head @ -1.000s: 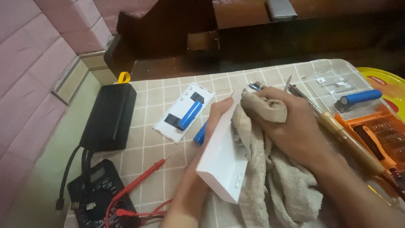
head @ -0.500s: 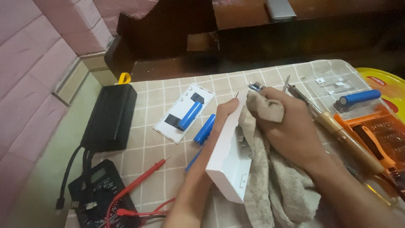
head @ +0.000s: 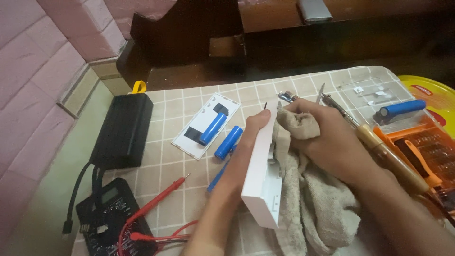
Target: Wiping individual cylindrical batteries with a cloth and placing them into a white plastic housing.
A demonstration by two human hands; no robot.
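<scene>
My left hand (head: 239, 149) grips a white rectangular casing (head: 261, 178), tilted on edge with its open side turned right. My right hand (head: 327, 142) presses a beige cloth (head: 313, 204) against the inside of that casing near its top end. The cloth hangs down over the table below my right wrist. A small circuit board (head: 286, 98) lies just beyond my right fingers. A loose blue cylindrical cell (head: 228, 141) rests on the checked mat (head: 170, 189) left of my left hand.
A white tray with a blue cell (head: 204, 125) lies on the mat. A black box (head: 124, 130) and a multimeter (head: 111, 215) with red probes (head: 156, 201) sit at left. A wooden-handled soldering iron (head: 384, 154), an orange screwdriver-bit case (head: 419, 151), another blue cell (head: 403, 110) and a yellow plate (head: 433, 92) are at right.
The white casing has turned more on edge and risen slightly in my left hand. My right hand with the cloth has shifted up towards the casing's top end.
</scene>
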